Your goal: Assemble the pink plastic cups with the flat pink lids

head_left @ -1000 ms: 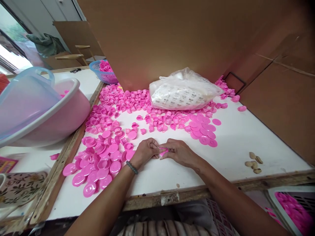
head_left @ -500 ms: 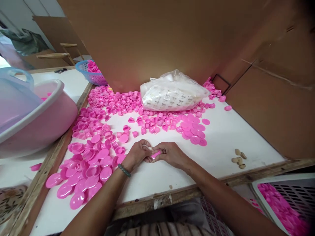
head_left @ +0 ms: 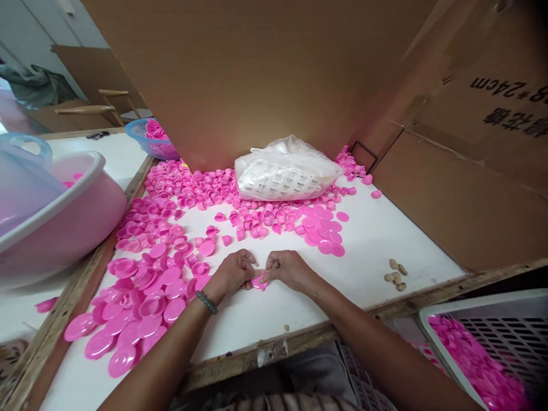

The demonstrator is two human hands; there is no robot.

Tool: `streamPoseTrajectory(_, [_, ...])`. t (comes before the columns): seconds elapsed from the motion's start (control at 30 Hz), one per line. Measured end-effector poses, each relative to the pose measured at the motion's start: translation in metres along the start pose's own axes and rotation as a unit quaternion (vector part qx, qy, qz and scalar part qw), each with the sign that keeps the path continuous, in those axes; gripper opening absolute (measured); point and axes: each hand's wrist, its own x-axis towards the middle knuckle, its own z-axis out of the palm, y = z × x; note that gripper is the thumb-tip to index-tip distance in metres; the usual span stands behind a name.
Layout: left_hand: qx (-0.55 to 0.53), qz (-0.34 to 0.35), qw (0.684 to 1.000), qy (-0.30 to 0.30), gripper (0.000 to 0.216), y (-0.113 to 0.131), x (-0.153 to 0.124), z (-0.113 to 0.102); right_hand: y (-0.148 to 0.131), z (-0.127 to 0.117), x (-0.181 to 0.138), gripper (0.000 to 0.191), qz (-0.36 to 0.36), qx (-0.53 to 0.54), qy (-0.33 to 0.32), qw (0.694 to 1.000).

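Observation:
Both hands meet over the white tabletop near its front edge. A small pink plastic piece (head_left: 260,281) is pinched between them, partly covered by fingers, so its exact shape is unclear. My left hand (head_left: 237,270), with a green bead bracelet at the wrist, is closed on its left side. On the right side, the thumb and fingers of my right hand (head_left: 286,269) grip it. Left of the hands spreads a heap of pink round lids and small cups (head_left: 149,308). Flat pink discs (head_left: 323,231) lie in a loose pile beyond my right hand.
A clear plastic bag (head_left: 285,174) of printed white packets sits against cardboard (head_left: 240,74). A pink basin (head_left: 81,217) stands left beyond a wooden strip; a blue basket (head_left: 158,148) is behind it. Small tan pieces (head_left: 396,275) lie right. A white crate (head_left: 514,319) holds pink parts.
The view has shifted, with more of the right cardboard showing. The white bit seen at my left fingers is no longer visible, and more of the pink piece shows below the fingers.

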Motion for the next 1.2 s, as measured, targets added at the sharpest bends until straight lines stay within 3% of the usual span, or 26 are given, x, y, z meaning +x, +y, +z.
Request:
streamPoseTrajectory(0.1, [0.079, 0.060, 0.994, 0.046, 0.026, 0.005, -0.018, -0.004, 0.001, -0.011, -0.009, 0.026, -0.057, -0.083, 0.117, 0.988])
streamPoseTrajectory(0.17, [0.161, 0.068, 0.979, 0.105, 0.021, 0.011, -0.038, -0.018, 0.006, -0.025, -0.012, 0.030, -0.051, -0.184, 0.254, 0.948])
streamPoseTrajectory(0.23, [0.265, 0.044, 0.944, 0.190, 0.018, 0.017, -0.062, -0.038, 0.014, -0.039, -0.012, 0.029, -0.010, -0.281, 0.355, 0.892])
streamPoseTrajectory(0.27, [0.324, 0.016, 0.915, 0.238, 0.017, 0.019, -0.074, -0.049, 0.019, -0.044, -0.011, 0.026, 0.007, -0.314, 0.371, 0.874])
streamPoseTrajectory(0.33, [0.416, -0.035, 0.853, 0.314, 0.017, 0.021, -0.094, -0.069, 0.025, -0.047, -0.010, 0.021, 0.022, -0.341, 0.353, 0.871])
streamPoseTrajectory(0.43, [0.487, -0.070, 0.787, 0.372, 0.024, 0.020, -0.109, -0.078, 0.021, -0.035, -0.010, 0.022, 0.007, -0.302, 0.280, 0.911])
streamPoseTrajectory(0.5, [0.480, -0.041, 0.796, 0.366, 0.028, 0.021, -0.106, -0.068, 0.011, -0.024, -0.012, 0.025, -0.021, -0.250, 0.223, 0.942])
streamPoseTrajectory(0.57, [0.440, 0.010, 0.839, 0.320, 0.027, 0.023, -0.095, -0.051, 0.001, -0.022, -0.012, 0.028, -0.042, -0.216, 0.208, 0.953])
streamPoseTrajectory(0.63, [0.410, 0.052, 0.873, 0.259, 0.024, 0.024, -0.077, -0.033, -0.005, -0.031, -0.008, 0.032, -0.027, -0.228, 0.265, 0.937])
streamPoseTrajectory(0.7, [0.395, 0.096, 0.888, 0.215, 0.024, 0.023, -0.056, -0.018, -0.005, -0.049, 0.001, 0.035, 0.026, -0.268, 0.337, 0.902])
streamPoseTrajectory(0.73, [0.390, 0.113, 0.892, 0.199, 0.026, 0.022, -0.045, -0.012, -0.004, -0.058, 0.007, 0.036, 0.053, -0.286, 0.342, 0.893])
streamPoseTrajectory(0.87, [0.363, 0.152, 0.907, 0.150, 0.043, 0.012, -0.009, 0.011, 0.006, -0.075, 0.030, 0.041, 0.105, -0.265, 0.245, 0.927])
streamPoseTrajectory(1.03, [0.346, 0.206, 0.906, 0.134, 0.034, 0.001, 0.018, 0.032, 0.012, -0.053, 0.029, 0.030, -0.020, -0.230, 0.234, 0.945])
streamPoseTrajectory(1.2, [0.321, 0.183, 0.912, 0.176, 0.021, -0.004, 0.020, 0.032, 0.008, -0.046, 0.015, 0.022, -0.125, -0.185, 0.192, 0.956])
